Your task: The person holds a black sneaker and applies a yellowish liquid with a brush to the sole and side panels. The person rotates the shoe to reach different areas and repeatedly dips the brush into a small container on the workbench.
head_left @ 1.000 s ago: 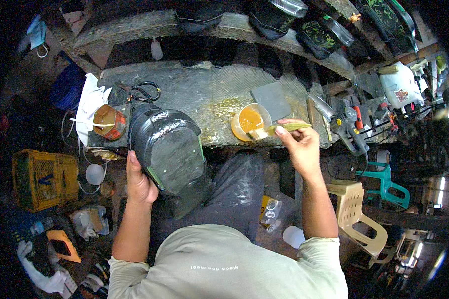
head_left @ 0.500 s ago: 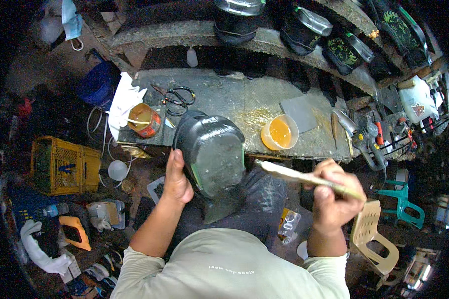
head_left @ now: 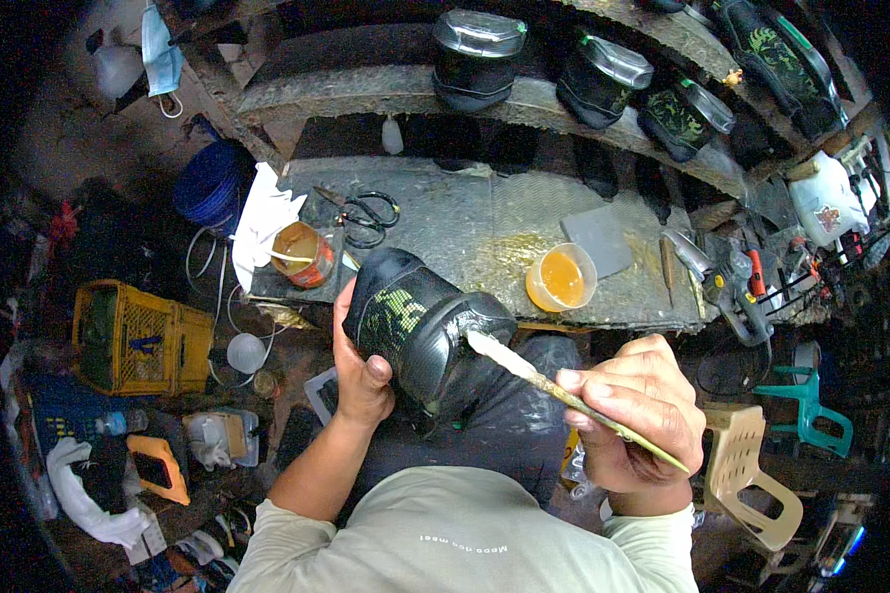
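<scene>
My left hand (head_left: 363, 378) is wrapped round a black shoe (head_left: 396, 308) with a green pattern on its mesh. Its glossy rounded end is turned toward my right. In my right hand (head_left: 645, 420) is a thin brush (head_left: 564, 392) with a pale, coated tip, held between thumb and fingers like a pen. The brush tip touches the shoe's glossy edge. Beyond the brush, on the bench, stands a clear cup (head_left: 561, 278) of orange liquid. An open orange-red can (head_left: 304, 255) with a pale stick in it stands left of the shoe.
The worn bench (head_left: 445, 212) holds scissors (head_left: 369, 218), a grey flat piece (head_left: 597, 242) and white paper (head_left: 265, 212). Several black shoes (head_left: 477, 69) line the shelf above. A yellow crate (head_left: 143, 338) is at left; a beige chair (head_left: 747, 474) is at right.
My left hand has turned the shoe from its grey underside to show its patterned side. My right hand has moved the brush left, bringing its tip onto the shoe.
</scene>
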`<state>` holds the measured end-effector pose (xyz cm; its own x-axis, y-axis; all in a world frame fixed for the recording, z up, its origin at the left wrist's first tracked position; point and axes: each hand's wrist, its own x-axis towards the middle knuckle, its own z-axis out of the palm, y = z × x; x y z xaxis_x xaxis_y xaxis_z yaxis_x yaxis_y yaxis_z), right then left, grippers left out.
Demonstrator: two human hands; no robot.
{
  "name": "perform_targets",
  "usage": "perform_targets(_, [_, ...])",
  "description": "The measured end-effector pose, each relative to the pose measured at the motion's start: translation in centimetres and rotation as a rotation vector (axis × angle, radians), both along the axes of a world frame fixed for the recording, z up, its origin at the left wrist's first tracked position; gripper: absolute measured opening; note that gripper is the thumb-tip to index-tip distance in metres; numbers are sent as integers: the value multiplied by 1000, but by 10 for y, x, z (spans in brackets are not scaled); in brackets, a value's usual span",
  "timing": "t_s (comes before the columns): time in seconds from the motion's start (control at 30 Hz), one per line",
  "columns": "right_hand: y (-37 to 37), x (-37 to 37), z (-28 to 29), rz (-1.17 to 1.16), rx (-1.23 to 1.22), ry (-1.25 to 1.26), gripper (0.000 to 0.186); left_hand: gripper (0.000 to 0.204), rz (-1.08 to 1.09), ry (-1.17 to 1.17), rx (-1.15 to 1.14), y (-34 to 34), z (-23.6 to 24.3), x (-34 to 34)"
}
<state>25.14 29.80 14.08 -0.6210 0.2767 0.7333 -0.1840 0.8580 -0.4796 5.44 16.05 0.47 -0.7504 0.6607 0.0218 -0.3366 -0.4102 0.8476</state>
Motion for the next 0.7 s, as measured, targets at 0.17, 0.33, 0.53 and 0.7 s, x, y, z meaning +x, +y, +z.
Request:
perform_targets(0.17, [0,3,4,18,48,-20,38,130,20,65,1,0,-1,-1])
perform_targets(0.33, [-2,4,8,7,103,-56,39,131,29,109,3,-2,-2,-1])
perform_targets(0.53, [-5,6,11,-10,137,-71,39,132,46,144,-1,-4,0,-1])
perform_targets(0.7, [-7,7,13,-15,148,-89,37,131,79,160,21,-4,1,1])
